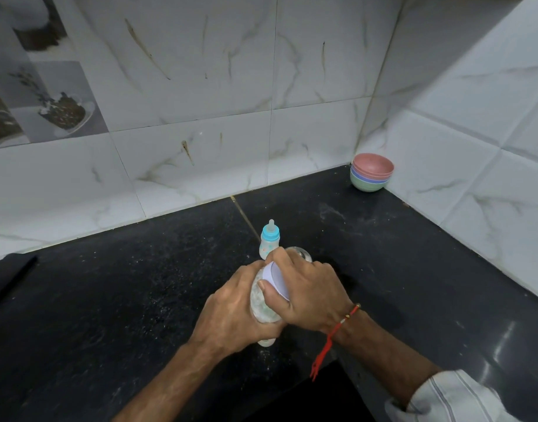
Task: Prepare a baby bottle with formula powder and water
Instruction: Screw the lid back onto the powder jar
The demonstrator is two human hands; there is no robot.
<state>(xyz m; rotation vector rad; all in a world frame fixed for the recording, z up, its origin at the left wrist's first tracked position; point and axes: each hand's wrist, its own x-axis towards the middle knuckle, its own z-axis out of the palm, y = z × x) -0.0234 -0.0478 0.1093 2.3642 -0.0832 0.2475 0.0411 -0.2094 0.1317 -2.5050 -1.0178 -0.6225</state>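
Observation:
A clear jar (257,303) of pale powder with a lilac lid (278,280) stands on the black counter (140,300). My left hand (231,312) is wrapped around the jar's body. My right hand (307,287) grips the lid from above. Just behind them stands a small baby bottle (269,240) with a blue collar and clear teat, upright. A clear glass object (299,252) peeks out behind my right hand, mostly hidden.
A stack of pastel bowls (372,172) sits in the far right corner against the tiled walls. A dark flat object (9,275) lies at the left edge of the counter. White specks dust the black surface.

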